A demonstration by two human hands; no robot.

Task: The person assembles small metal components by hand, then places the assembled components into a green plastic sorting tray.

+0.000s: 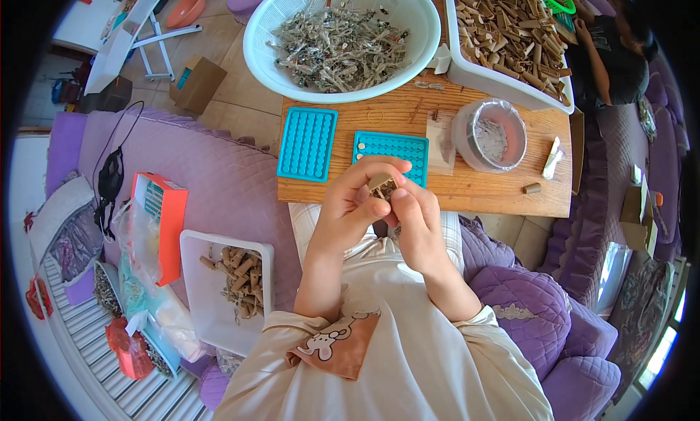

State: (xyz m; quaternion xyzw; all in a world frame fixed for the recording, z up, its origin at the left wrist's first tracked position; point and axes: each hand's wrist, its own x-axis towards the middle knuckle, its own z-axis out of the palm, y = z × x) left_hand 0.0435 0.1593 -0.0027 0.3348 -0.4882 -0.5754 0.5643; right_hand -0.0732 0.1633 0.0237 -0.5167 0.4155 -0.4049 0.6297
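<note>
At the near edge of a brown wooden table [350,115], a person's left hand [344,209] and right hand [421,220] meet around a small tan-brown piece, its details partly hidden from where I stand [383,188], gripped between thumbs and curled fingers. From that piece, a teal rectangular tray with round cells [397,145] lies at 12 o'clock; a matching teal tray [306,144] lies at 10. A pale-blue plastic basin [262,42] stands between 11 and 12, a white tub of brown pieces [503,91] at 1.
</note>
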